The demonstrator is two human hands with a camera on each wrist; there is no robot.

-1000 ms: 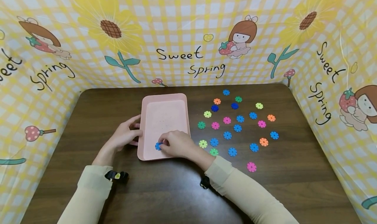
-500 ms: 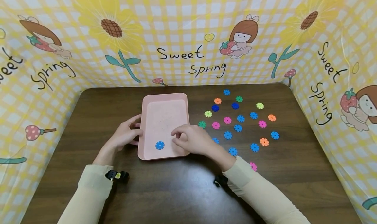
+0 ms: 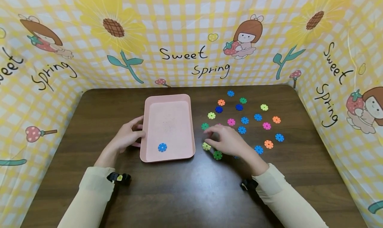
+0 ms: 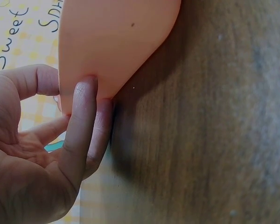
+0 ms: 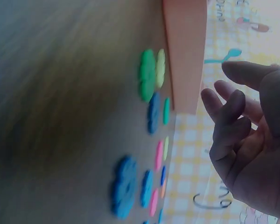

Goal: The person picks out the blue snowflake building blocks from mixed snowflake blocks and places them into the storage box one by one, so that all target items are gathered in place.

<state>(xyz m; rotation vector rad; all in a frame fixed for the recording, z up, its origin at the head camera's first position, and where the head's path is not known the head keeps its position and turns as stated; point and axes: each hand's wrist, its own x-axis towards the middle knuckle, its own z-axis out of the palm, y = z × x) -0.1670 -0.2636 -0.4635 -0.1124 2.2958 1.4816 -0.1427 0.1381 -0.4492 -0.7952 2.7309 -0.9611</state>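
A pink tray (image 3: pixel 167 121) lies on the table with one blue slotted plastic disc (image 3: pixel 162 147) near its front. My left hand (image 3: pixel 127 136) rests its fingertips against the tray's left side; in the left wrist view, fingers (image 4: pixel 84 112) touch its outer wall. My right hand (image 3: pixel 225 139) hovers just right of the tray, thumb and index finger apart with nothing between them. Beneath it are a yellow-green disc (image 3: pixel 206 146) and a green disc (image 3: pixel 217 155). A pink disc (image 3: pixel 219 125) and another blue disc (image 3: pixel 236 157) are partly hidden by the hand.
Several more slotted discs lie scattered to the right, among them an orange one (image 3: pixel 268 144), a dark blue one (image 3: pixel 239 107) and a pink one (image 3: pixel 267 125). A yellow checked cloth (image 3: pixel 185 31) stands behind the dark wooden table (image 3: pixel 167 194) and along both sides.
My right hand released the blue disc on the tray and moved right, over the scattered discs. The left hand has stayed at the tray's side.
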